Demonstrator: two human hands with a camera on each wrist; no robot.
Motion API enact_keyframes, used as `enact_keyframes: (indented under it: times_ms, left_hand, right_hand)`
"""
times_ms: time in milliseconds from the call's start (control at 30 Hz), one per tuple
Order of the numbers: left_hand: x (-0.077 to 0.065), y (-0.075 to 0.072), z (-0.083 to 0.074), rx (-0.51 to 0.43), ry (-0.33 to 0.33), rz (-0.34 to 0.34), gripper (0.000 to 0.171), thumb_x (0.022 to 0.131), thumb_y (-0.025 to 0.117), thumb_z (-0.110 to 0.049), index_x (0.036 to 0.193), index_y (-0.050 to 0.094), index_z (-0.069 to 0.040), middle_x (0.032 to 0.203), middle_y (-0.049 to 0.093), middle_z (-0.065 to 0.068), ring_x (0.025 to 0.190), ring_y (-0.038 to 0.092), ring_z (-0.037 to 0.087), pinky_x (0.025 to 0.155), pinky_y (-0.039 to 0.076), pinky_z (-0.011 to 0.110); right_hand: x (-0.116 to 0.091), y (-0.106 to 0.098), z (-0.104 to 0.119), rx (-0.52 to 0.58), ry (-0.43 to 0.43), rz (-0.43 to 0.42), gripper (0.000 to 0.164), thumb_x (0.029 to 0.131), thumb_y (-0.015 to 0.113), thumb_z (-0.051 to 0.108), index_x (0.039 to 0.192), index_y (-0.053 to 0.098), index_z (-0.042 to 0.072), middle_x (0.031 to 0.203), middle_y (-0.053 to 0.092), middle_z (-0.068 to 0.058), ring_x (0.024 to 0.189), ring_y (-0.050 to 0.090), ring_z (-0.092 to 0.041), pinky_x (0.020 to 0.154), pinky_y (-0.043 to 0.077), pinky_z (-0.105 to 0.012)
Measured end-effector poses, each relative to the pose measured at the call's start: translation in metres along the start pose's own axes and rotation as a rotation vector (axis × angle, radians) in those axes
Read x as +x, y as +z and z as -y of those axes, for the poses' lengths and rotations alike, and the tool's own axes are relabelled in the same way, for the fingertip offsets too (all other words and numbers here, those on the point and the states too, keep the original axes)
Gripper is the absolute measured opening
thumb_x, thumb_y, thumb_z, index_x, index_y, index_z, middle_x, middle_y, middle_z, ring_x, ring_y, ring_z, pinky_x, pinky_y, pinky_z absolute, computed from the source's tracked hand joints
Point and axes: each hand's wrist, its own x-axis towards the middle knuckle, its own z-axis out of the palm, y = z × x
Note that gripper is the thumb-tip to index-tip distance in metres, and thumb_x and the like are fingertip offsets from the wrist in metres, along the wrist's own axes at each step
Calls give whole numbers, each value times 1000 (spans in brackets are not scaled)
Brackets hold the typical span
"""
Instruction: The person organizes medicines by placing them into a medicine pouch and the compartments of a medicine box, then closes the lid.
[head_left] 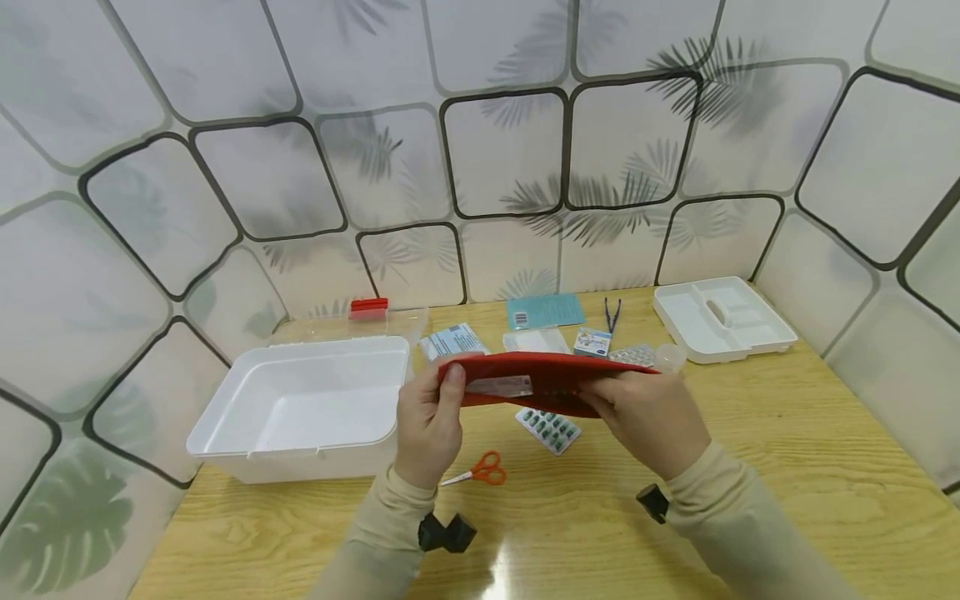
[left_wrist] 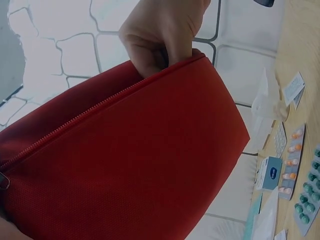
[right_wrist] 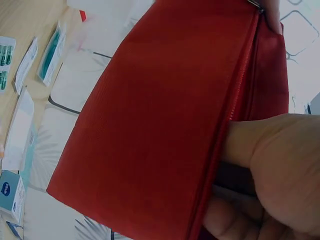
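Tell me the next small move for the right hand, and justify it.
Probably slide the right hand along inside the red pouch and pinch the pale packet. The pouch is unzipped, the left hand grips one end, the right hand reaches in at the other, and the packet shows in the opening near the left hand.

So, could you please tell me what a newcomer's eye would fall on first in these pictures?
Probably the red zippered pouch, gripped by the left hand above the table, with fingers of the right hand in its opening. Next might come the large white box at the left of the table, then the orange-handled scissors lying just right of the left wrist in the head view.
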Motion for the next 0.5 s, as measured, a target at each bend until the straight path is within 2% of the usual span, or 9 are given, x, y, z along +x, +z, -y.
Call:
enact_keyframes:
  times_ms: [267, 367, 500]
  left_hand:
    - [-4, 6, 0, -32, 5, 34, 23, 99, 46, 2, 109, 66, 3, 94, 71, 17, 79, 68, 34, 68, 57, 42]
    - [-4, 7, 1, -41, 6, 40, 23, 99, 45, 3, 110, 66, 4, 95, 71, 18, 80, 68, 35, 68, 57, 42]
    - [-5, 8, 2, -44, 11, 43, 24, 99, 45, 3, 110, 66, 4, 95, 71, 18, 79, 68, 35, 67, 57, 43]
  right_hand:
    - [-4, 6, 2, -54, -13, 56, 25, 76, 76, 7, 68, 55, 16, 63, 65, 1, 52, 61, -17, 46, 50, -38]
    - [-5, 6, 3, -69, 13, 132, 26, 74, 73, -1, 66, 55, 17, 63, 65, 1, 52, 62, -19, 46, 50, -39]
    - [-6, 6, 6, -75, 84, 266, 21, 73, 71, -2, 70, 60, 15, 61, 64, -2, 51, 62, -23, 48, 50, -42]
